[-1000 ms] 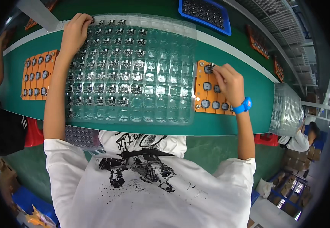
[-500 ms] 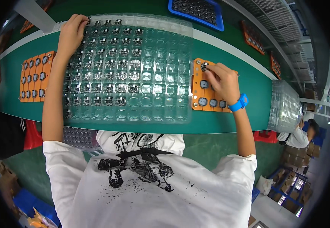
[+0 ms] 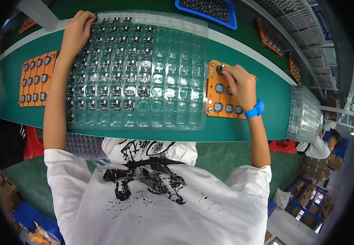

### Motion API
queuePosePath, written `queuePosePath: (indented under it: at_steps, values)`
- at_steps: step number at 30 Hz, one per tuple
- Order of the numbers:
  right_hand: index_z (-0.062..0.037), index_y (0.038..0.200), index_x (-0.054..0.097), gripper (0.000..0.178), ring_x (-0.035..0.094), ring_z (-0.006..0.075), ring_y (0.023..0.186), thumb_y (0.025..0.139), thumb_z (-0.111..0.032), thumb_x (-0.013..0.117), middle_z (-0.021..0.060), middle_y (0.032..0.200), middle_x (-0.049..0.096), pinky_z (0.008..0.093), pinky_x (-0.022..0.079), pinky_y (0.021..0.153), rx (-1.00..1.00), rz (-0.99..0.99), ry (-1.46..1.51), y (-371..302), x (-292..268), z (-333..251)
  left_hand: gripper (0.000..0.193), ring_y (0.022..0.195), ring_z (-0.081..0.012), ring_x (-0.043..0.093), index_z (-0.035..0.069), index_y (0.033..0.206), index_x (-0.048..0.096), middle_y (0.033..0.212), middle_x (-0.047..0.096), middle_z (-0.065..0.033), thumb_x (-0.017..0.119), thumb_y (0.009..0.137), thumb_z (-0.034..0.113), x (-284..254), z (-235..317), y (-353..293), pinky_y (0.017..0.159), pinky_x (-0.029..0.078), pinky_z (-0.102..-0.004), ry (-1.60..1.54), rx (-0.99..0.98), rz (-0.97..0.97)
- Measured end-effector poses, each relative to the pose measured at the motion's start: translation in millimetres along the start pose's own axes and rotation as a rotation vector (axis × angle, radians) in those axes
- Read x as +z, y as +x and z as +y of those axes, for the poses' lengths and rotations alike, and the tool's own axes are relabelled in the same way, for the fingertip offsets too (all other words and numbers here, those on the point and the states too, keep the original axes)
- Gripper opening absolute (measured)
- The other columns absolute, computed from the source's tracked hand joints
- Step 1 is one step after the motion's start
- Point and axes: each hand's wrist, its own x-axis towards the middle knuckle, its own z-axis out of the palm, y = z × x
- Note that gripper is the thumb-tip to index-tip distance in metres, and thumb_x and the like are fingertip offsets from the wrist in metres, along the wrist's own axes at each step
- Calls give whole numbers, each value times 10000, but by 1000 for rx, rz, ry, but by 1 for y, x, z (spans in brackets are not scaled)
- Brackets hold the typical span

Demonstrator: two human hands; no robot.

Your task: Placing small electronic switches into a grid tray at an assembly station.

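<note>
A clear plastic blister tray [image 3: 179, 118] lies in front of me, with small black-and-silver electronic parts [image 3: 124, 65] in its left and middle pockets. My left hand [image 3: 77, 34] is at the tray's far left corner, thumb and forefinger pinched on a small dark electronic part [image 3: 95, 18], mostly hidden by the fingertips. To the right of the tray sits an orange fixture plate [image 3: 213, 96] bearing several round-cornered grey pieces [image 3: 218, 107]. Over its far left seat, my right hand [image 3: 243, 85] pinches another small dark electronic part [image 3: 220, 69]. That hand covers part of the plate.
A second orange fixture plate [image 3: 33, 77] with grey pieces lies left of my left forearm. Beyond the bench's pale rail are a blue bin [image 3: 230, 20] of parts and more orange plates [image 3: 269, 36]. Stacked clear trays [image 3: 304, 114] stand at the right end.
The view has shifted slightly. My right hand's part sits a little differently over the same far left seat of the plate. My left hand stays pinched at the tray's far left corner.
</note>
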Motion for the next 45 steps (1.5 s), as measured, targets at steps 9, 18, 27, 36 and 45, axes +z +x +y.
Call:
queuePosePath:
  at_steps: [9, 18, 27, 36, 45]
  values:
    - [12, 878, 611, 114, 572, 303, 631, 767, 27, 633, 134, 745, 544, 365, 464, 552, -127, -125, -222, 8, -4, -8, 101, 841, -327, 599, 5, 952, 592, 897, 595, -148, 555, 871, 52, -5, -8, -2, 720, 468, -371, 12, 49, 36]
    - [42, 869, 614, 70, 545, 304, 605, 818, -4, 631, 149, 738, 530, 369, 413, 531, -66, -118, -143, 4, -1, -7, 172, 869, -195, 639, -2, 1020, 601, 912, 652, -97, 549, 929, 135, -74, -41, 1, 812, 492, -307, -113, -76, -27]
    - [82, 904, 638, 107, 452, 169, 561, 845, -3, 612, 112, 654, 475, 306, 348, 517, 117, -85, 114, 5, -3, -9, 97, 817, -256, 603, -5, 951, 603, 888, 607, -120, 562, 866, 18, -143, -62, -80, 702, 484, -324, 126, -135, -320]
    - [67, 932, 636, 103, 529, 179, 622, 844, 25, 605, 122, 722, 547, 286, 406, 553, 106, -42, 91, 0, -7, -7, 86, 784, -300, 569, -17, 895, 595, 802, 580, -112, 583, 842, 49, -132, -50, -78, 741, 459, -364, 207, 42, -333]
    - [38, 902, 616, 70, 564, 242, 656, 837, 33, 591, 137, 763, 574, 309, 442, 586, 102, 20, 48, -13, -16, 22, 151, 681, -207, 561, -56, 901, 604, 765, 580, -125, 567, 893, 91, -140, -61, -66, 628, 437, -310, 41, -232, -560]
